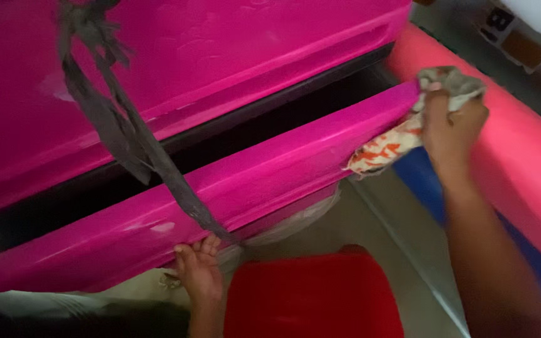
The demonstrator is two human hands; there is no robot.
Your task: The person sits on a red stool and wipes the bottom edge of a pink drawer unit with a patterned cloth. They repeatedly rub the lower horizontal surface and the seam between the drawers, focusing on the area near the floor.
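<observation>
red bin (313, 297) under glossy magenta panel (233, 188)

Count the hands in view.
2. The right hand presses a cloth against the pink panel's right end; the left hand grips its lower edge by a grey strap.

packages | top right corner | pale cardboard box (521, 37) | tan and black rectangular patches
</observation>
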